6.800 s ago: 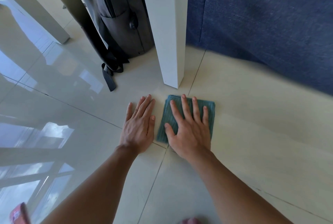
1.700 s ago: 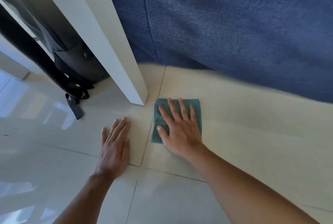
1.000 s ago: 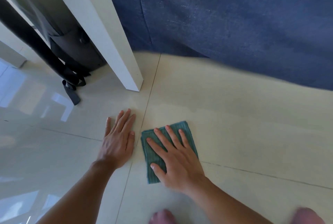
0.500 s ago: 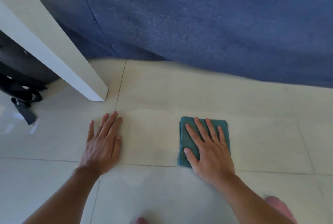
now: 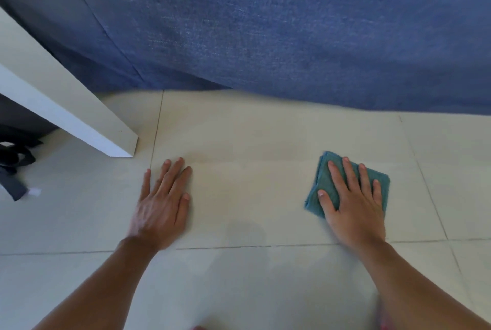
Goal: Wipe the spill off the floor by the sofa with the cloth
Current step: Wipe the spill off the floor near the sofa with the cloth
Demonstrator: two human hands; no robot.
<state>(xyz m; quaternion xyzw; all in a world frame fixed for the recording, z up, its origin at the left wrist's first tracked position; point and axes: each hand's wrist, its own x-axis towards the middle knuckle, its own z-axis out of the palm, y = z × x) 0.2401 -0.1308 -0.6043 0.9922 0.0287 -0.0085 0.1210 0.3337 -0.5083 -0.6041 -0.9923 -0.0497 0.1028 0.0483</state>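
Since half a second ago the cloth and the right hand on it have slid further right along the floor, away from the left hand, which has kept its place near the white leg. Both hands are now well apart.

Counts — two hands, two bare forearms, one cloth, one sofa, one white furniture leg, one dark bag with a strap, cut off at the left edge.

Right hand: palm down, fingers spread wide and flat, pressing on the cloth rather than gripping it. Cloth is teal, folded into a rough square, lying flat on a pale tile in front of the blue sofa, right of centre; its left and upper edges show past the fingers.

Left hand: flat on the bare tile, fingers extended and close together, holding nothing. It sits just right of a grout line, near the foot of the white leg but not touching it.

Floor: pale glossy tiles; several grout lines cross the view, one running across just below both wrists. Faint duller patches on the tile between and below the hands — cannot tell whether wet.

Small white tag beside the bag strap; too small to read. No other writing or brand marks legible.
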